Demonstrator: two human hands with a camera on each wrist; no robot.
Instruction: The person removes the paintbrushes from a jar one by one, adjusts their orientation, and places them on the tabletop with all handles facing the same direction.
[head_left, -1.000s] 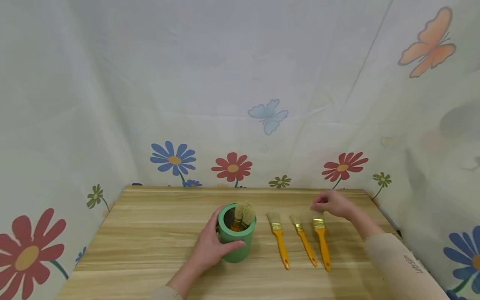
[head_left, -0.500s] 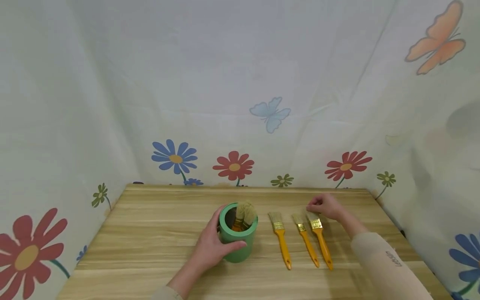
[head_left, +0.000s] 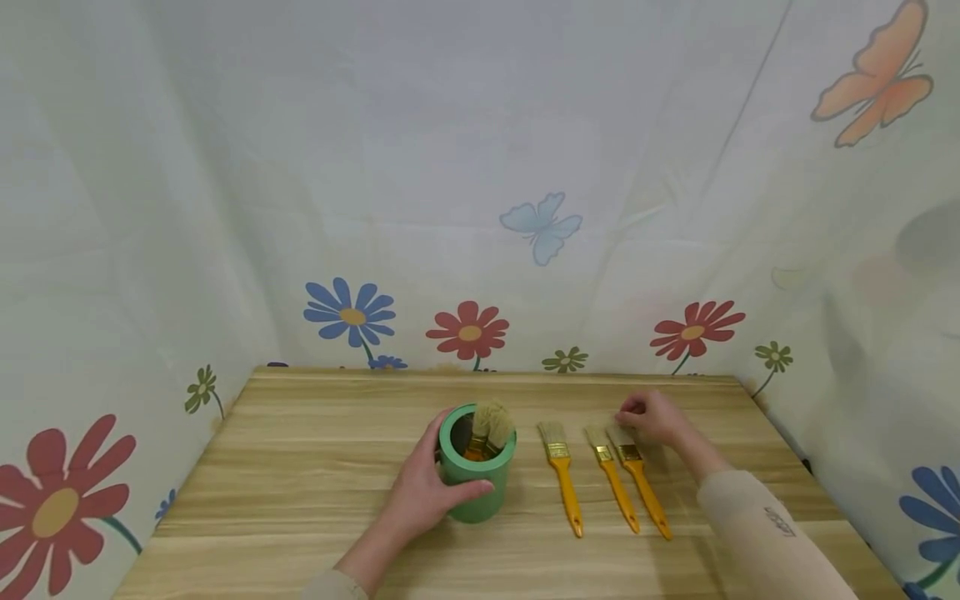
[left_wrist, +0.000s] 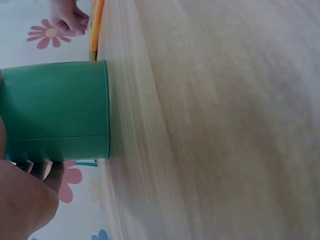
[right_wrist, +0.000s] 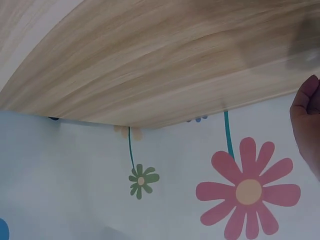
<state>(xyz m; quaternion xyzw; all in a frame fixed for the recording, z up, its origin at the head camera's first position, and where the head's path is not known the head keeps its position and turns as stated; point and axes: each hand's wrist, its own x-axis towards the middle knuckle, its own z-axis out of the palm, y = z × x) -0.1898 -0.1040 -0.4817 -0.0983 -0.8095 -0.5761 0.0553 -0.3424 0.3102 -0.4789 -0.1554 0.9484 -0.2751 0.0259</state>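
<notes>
My hands are well apart. The left hand (head_left: pixel 416 496) is wrapped round the green cup (head_left: pixel 472 497), thumb in front, and the cup stands upright on the wooden table (head_left: pixel 322 450) with at least two bristle heads (head_left: pixel 491 425) poking above its rim. My right hand (head_left: pixel 656 418) is at the bristle end of the rightmost brush (head_left: pixel 651 498), fingers curled in; whether they pinch the bristles or only touch them, I cannot tell. That brush lies slanted, its head just beside the middle brush (head_left: pixel 619 496), while the left brush (head_left: pixel 567 493) lies a little apart, nearer the cup. The closeness of those two heads is my main worry: a sideways nudge could push one brush into the other and skew both. If I do have hold of the bristles, a hard tug could bend them or let the brush slip. A careless pull by my left hand might tip the cup and spill its brushes.
</notes>
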